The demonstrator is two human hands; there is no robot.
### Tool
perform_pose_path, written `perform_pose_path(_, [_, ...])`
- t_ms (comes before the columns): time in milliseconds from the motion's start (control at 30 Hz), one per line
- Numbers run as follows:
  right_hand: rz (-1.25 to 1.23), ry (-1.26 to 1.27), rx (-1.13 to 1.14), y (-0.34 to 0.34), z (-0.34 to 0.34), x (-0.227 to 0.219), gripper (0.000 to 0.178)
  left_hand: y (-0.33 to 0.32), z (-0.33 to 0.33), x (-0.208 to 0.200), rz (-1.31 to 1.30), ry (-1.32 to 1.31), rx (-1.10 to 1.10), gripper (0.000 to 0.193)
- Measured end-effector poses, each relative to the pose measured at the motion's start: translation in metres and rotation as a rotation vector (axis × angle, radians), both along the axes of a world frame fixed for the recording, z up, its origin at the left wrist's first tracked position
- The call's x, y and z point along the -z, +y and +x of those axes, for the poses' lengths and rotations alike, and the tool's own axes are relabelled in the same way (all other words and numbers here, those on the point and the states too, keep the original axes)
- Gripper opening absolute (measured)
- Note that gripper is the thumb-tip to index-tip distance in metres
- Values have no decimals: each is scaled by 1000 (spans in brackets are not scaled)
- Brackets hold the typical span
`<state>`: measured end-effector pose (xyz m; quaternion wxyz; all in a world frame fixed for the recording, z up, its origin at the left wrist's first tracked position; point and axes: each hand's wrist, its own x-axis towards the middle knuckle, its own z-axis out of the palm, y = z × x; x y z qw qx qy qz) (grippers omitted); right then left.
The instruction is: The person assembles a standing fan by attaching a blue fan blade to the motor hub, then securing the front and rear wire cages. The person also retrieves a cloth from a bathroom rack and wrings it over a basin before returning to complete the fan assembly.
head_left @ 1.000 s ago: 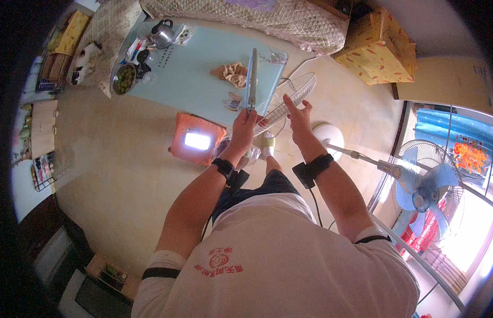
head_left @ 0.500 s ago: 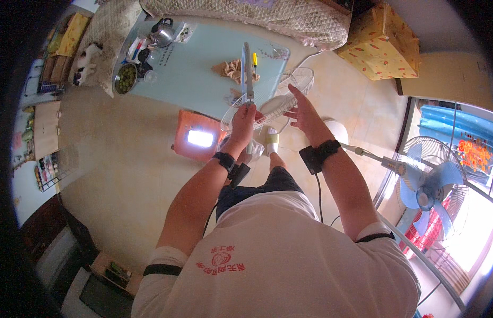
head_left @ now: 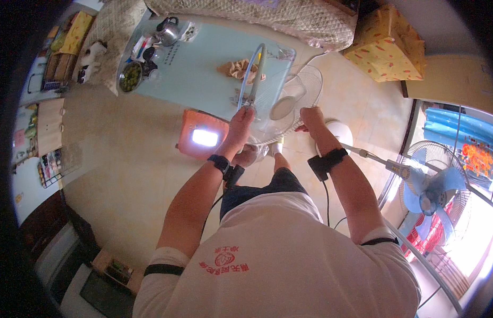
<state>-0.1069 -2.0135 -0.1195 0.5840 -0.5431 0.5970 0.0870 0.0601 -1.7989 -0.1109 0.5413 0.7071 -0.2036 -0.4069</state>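
Observation:
In front of me I hold a white wire fan grille [head_left: 304,85] with a round plate at its middle, now tilted so its face shows. My left hand [head_left: 240,130] is closed around the foot of a pale narrow hoop [head_left: 260,66], which stands up beside the grille's left part; whether these fingers also grip the grille is hidden. My right hand [head_left: 312,117] has its fingers bent in on the grille's right rim. To the right a standing fan [head_left: 429,196] leans over with its blue blades bare at the front.
A glass-topped table [head_left: 193,69] ahead carries a crumpled tan cloth [head_left: 238,69], a kettle [head_left: 167,32] and a bowl of green fruit [head_left: 131,78]. An orange stool [head_left: 190,124] with a bright light on it stands below. A cat [head_left: 91,61] lies at left.
The grille has swung from nearly edge-on to a more open view, and the hoop has turned too. My right hand has gone from spread fingers to closed at the rim.

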Motion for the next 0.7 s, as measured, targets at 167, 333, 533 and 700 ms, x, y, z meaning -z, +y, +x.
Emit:
perform_pose_path(167, [-375,227,-367,3,-4,-54,37,8,-2,-2,-31,106,21,38])
perform_pose_path(333, [-684,159,-360,-2,-23,-61,40,2,-22,-4,-142,292,23,35])
perform_pose_path(533, [-739,24,-643,-17,-31,-33,18,-7,-35,-10,-203,281,101,33])
perform_pose_path(700, [-431,93,-358,-11,-22,-46,21,-7,-40,-26,-162,279,133,33])
